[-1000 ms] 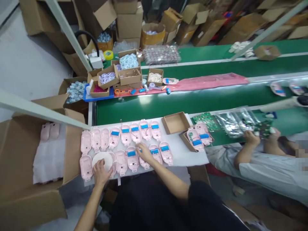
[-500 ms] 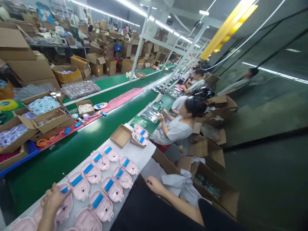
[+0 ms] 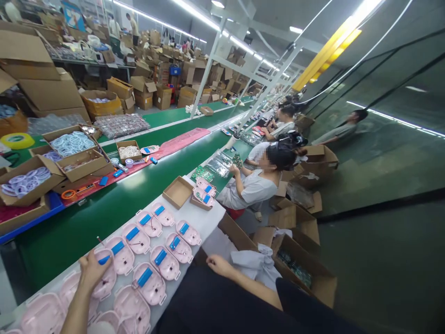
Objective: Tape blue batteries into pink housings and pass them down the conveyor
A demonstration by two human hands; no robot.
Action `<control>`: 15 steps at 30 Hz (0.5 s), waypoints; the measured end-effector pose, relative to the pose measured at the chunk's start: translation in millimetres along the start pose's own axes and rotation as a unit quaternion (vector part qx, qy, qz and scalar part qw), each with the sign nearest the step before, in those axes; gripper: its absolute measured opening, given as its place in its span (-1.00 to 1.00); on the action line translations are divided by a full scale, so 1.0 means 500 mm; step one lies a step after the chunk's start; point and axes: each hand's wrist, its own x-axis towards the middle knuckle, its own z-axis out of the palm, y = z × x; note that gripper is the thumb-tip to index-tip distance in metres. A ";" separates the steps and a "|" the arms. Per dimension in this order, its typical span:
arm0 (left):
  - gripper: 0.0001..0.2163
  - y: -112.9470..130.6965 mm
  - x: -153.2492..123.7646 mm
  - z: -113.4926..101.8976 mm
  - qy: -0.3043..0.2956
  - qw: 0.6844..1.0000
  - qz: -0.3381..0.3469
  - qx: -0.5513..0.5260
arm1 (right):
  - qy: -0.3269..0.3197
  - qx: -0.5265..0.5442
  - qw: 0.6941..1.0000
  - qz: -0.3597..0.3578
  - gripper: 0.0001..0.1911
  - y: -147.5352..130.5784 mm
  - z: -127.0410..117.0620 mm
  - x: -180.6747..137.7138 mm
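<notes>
My left hand (image 3: 91,271) is closed about a blue battery (image 3: 104,260) in a pink plastic shell (image 3: 105,280), thumb and fingers at its edges. A wire end sticks up just beyond the fingers. More pink shells stand in rows on the white table surface, several with blue batteries and thin wires, such as the shell (image 3: 149,283) nearer me. Closer shells, like the one at the left edge (image 3: 43,315), show no battery. My right hand (image 3: 218,265) hovers beside the table edge near my dark clothing, fingers loosely curled in, with nothing visible in them.
A shallow cardboard box (image 3: 178,191) and a stack of pink shells (image 3: 204,194) stand at the table's far end. A green conveyor belt (image 3: 146,183) runs alongside. Boxes of rings (image 3: 71,144) line its far side. A co-worker (image 3: 259,185) holds a green circuit board. Cartons (image 3: 295,260) stand right.
The view has shifted slightly, so the table appears higher and further right. My left hand's fingers have drawn in on the battery in the shell. My right hand stays curled.
</notes>
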 end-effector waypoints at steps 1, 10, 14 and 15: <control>-0.03 0.008 -0.008 -0.005 0.007 1.000 0.004 -0.005 | -0.026 0.021 0.999 -0.030 -0.70 -0.028 0.002 0.016; -0.14 0.117 -0.135 -0.015 0.066 0.987 0.083 -0.123 | -0.225 0.258 0.893 -0.293 -0.37 -0.484 0.029 0.109; -0.32 0.146 -0.211 -0.013 0.044 0.971 0.131 -0.194 | -0.256 0.239 0.872 -0.342 -0.72 -0.559 0.034 0.072; -0.33 0.149 -0.228 -0.012 0.047 0.971 0.125 -0.199 | -0.253 0.233 0.872 -0.347 -0.76 -0.559 0.037 0.059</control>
